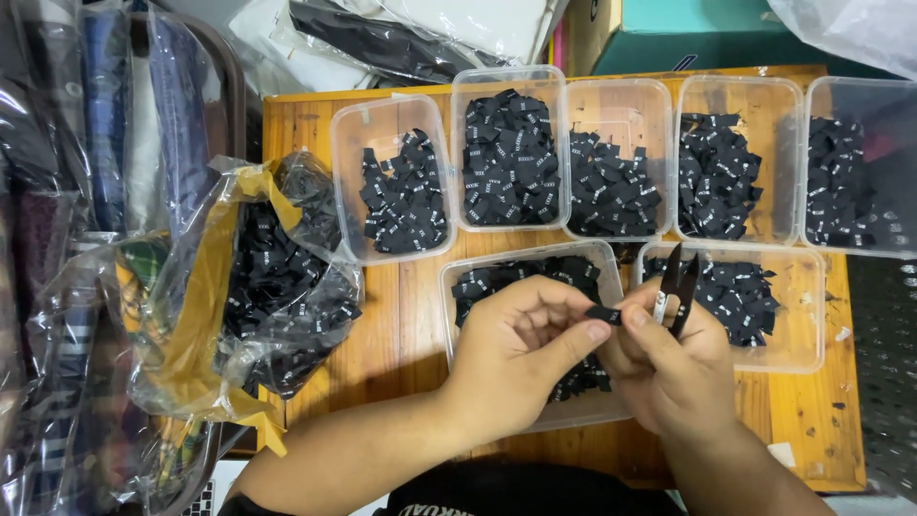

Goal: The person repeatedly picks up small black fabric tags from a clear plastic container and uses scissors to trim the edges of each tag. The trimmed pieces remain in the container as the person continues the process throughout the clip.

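My left hand (516, 349) and my right hand (669, 368) meet over a clear plastic tub (521, 263) of small black woven labels. Between the thumbs and forefingers of both hands I pinch one small black label (604, 314). My right hand also holds a pair of thread snips (676, 287), its two black blades pointing up and slightly apart. Both forearms come in from the bottom edge.
Several more clear tubs of black labels stand in a row at the back of the wooden table (401, 325), and another tub (788, 320) sits at the right. A crumpled clear bag with yellow tape (248, 277), full of labels, lies left. Bagged garments (86, 191) pile at far left.
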